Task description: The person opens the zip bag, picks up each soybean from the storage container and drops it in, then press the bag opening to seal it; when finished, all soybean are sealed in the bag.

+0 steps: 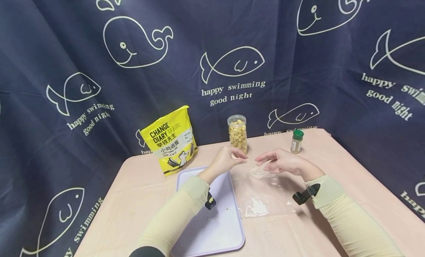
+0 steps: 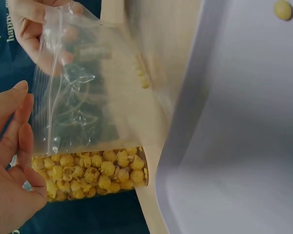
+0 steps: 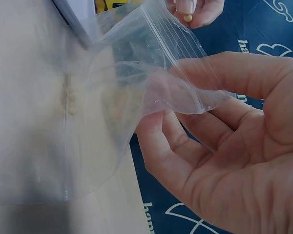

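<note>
My left hand pinches a soybean between thumb and fingertip, close beside the mouth of a clear zip-lock bag. My right hand holds that bag near its zip strip, with fingers on either side of the film. The bag's lower part lies on the table, and its upper end is lifted. A few beans sit in a row along the bag's bottom edge. To the left, under my left forearm, is a pale lilac tray with a few loose beans, one being this yellow bean.
Behind the hands stands a clear jar of popcorn. A yellow snack bag stands at the back left, behind the tray. At the back right is a small green-capped spice bottle. A dark blue curtain closes off the table's far side.
</note>
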`<state>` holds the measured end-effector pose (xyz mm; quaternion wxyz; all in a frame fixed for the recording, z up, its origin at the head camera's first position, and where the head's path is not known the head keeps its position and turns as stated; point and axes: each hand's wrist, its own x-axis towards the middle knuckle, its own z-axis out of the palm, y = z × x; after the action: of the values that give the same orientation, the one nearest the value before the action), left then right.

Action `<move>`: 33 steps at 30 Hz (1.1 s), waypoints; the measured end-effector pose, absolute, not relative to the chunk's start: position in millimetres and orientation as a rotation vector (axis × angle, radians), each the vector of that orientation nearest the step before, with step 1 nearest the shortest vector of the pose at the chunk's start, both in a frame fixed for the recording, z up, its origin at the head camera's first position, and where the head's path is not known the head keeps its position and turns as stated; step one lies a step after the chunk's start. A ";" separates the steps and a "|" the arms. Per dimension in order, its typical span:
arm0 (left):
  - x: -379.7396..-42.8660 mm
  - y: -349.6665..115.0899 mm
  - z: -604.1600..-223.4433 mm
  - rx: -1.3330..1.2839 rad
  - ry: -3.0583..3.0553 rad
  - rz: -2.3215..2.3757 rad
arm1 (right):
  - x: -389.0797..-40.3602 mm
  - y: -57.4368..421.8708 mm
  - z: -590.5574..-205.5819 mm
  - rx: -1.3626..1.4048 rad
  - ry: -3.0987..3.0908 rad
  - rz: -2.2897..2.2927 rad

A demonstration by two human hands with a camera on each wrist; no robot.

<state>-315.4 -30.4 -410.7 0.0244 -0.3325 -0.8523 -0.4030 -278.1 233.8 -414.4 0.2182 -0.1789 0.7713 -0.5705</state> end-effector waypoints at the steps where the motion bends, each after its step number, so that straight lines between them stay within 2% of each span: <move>1: -315.4 -30.0 -411.0 -1.034 -2.636 -1.242 | -278.4 233.5 -413.8 -0.488 2.133 -1.580; 11: -315.1 -36.6 -414.3 -1.013 -2.622 -1.264 | -279.5 232.3 -412.4 -0.512 2.119 -1.583; 21: -297.2 -70.7 -419.3 -0.866 -2.559 -1.413 | -278.2 234.4 -416.7 -0.524 2.133 -1.577; 33: -267.5 -117.4 -437.2 -1.023 -2.905 -1.406 | -276.8 233.6 -416.6 -0.532 2.119 -1.585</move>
<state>-267.5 -117.4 -437.2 -0.1216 -0.2999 -0.8516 -0.4123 -276.8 233.6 -416.6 0.2193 -0.1923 0.7661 -0.5728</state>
